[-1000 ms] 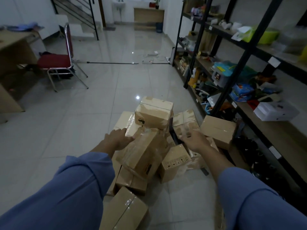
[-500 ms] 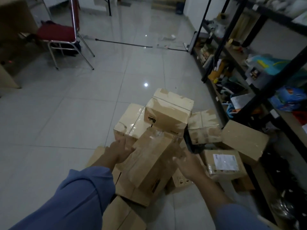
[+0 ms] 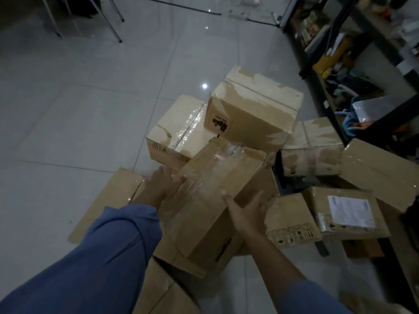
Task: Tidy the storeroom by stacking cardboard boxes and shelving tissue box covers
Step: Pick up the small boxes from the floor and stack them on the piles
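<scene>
Clamping the tilted taped box (image 3: 226, 177) between both palms; stacking step, cartons first. L hand (image 3: 163, 186) lies on its near-left edge, fingers straight & close together; R hand (image 3: 247, 211) presses the right face, fingers splayed, thumb hooked over the top edge. Box leans on the heap on the floor (image 3: 90, 109), just in front of the printed box (image 3: 249, 105); rack (image 3: 385, 120) to the right. Next, prob.: squeeze evenly, lift clear, level it, set square on a flat carton; slick tape may slip.
</scene>
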